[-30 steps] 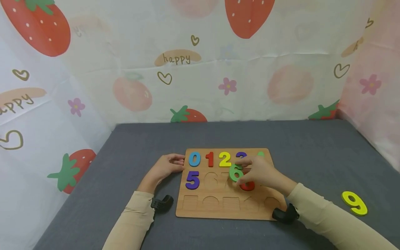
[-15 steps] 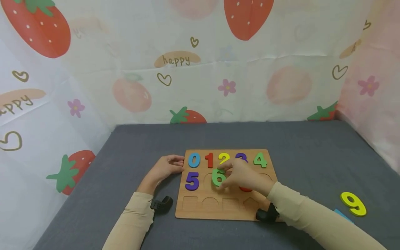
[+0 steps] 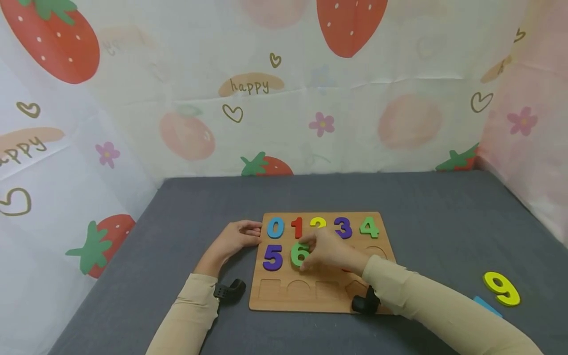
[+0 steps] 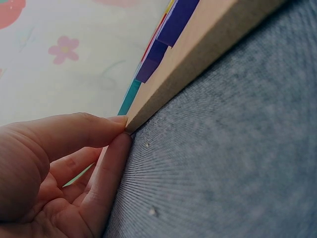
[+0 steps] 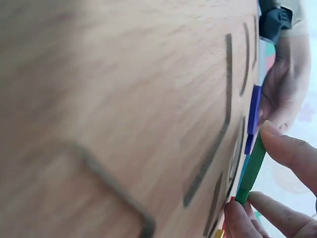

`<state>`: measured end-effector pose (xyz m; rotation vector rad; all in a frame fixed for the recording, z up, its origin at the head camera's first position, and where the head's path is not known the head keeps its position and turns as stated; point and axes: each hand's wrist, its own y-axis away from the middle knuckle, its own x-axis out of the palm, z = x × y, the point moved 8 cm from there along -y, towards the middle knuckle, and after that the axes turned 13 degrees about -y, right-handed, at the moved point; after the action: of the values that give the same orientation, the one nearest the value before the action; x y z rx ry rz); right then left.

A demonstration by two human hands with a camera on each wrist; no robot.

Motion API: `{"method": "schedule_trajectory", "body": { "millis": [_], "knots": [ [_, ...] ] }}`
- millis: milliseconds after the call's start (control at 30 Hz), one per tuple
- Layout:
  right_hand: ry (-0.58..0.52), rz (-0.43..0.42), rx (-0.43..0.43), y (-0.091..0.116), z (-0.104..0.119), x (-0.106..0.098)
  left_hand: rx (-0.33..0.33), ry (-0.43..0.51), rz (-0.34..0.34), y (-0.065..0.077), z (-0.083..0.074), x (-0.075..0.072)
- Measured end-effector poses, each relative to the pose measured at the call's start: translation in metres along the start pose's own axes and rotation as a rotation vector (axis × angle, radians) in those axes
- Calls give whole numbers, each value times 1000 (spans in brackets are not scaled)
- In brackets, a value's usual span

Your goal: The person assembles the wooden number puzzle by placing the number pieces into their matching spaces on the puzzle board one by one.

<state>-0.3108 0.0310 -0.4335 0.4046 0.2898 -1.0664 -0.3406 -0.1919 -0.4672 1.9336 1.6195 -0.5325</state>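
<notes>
A wooden number puzzle board [image 3: 284,301] lies on the table. My left hand [image 3: 232,244] pinches its left edge, thumb on top and a finger against the side in the left wrist view. Over the middle row, my right hand [image 3: 333,251] holds a green number 6 [image 3: 295,254] between thumb and fingers. The 6 overlaps the recess right of the purple 5 [image 3: 279,260]; in the right wrist view it appears edge-on and tilted to the board. Along the top row sit a blue 0 [image 3: 270,228], red 1 [image 3: 298,228], yellow 2, purple 3 [image 3: 347,228] and green 4 [image 3: 372,228].
To the right on the grey tablecloth [image 3: 443,222] lie a yellow 9 [image 3: 513,296] and a blue piece [image 3: 487,305], mostly hidden by my right sleeve. My right hand and forearm cover part of the middle row. Recesses show along the bottom row. A printed curtain [image 3: 355,98] stands behind.
My right hand has carried the green 6 leftward, from over the middle of the board to beside the purple 5. The left hand stays at the board's edge.
</notes>
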Motion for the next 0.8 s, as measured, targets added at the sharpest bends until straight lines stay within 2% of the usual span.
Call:
{"method": "schedule_trajectory", "body": {
  "millis": [167, 800],
  "knots": [
    [-4, 0, 16, -1, -2, 4, -2, 4, 1, 0, -1, 1],
    [68, 36, -8, -3, 6, 12, 11, -5, 10, 2, -2, 0]
  ]
}}
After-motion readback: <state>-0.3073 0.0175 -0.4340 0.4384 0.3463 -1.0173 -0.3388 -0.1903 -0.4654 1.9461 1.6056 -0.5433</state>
